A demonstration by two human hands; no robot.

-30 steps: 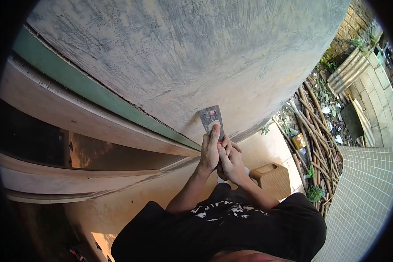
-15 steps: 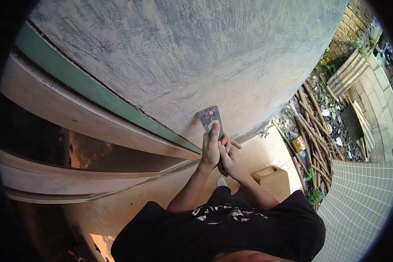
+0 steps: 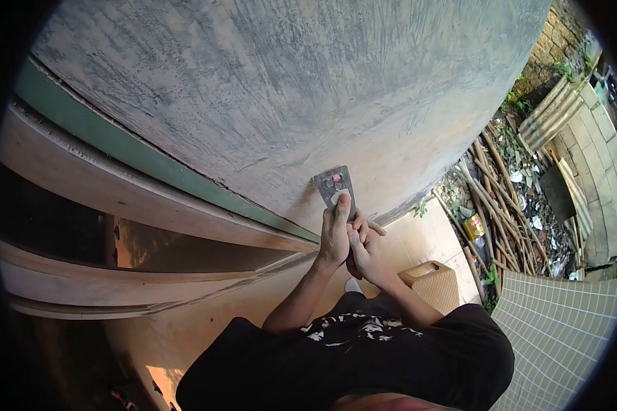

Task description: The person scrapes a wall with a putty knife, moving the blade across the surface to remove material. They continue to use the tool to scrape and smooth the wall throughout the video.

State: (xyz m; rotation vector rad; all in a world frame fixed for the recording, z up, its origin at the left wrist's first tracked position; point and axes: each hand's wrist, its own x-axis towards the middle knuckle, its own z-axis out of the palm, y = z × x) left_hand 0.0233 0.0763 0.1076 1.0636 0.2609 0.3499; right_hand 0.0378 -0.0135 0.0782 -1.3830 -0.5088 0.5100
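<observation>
A grey, flared putty knife (image 3: 334, 183) with a small red mark and pale smears on its face is in my hands, its wide end at the lower part of the plastered wall (image 3: 274, 103). My left hand (image 3: 334, 236) is closed on it, thumb laid along the face. Pressed close on the right, my right hand (image 3: 370, 253) is closed around the tool's lower end, against the left hand. Some of its fingers are hidden, and one or two fingertips stick out to the right. Whether the blade touches the wall is hard to tell; its shadow falls just left.
A green-edged window frame (image 3: 130, 137) runs along the left. A tan woven-pattern stool (image 3: 432, 284) stands on the tiled floor (image 3: 253, 294) by my right side. Bamboo poles (image 3: 497, 198) and rubbish lie beyond the wall's right edge, near a white-gridded tiled surface (image 3: 562, 329).
The view has shifted slightly, so the surroundings at right sit a little lower and farther right. Both hands and the putty knife keep nearly the same pose at the wall.
</observation>
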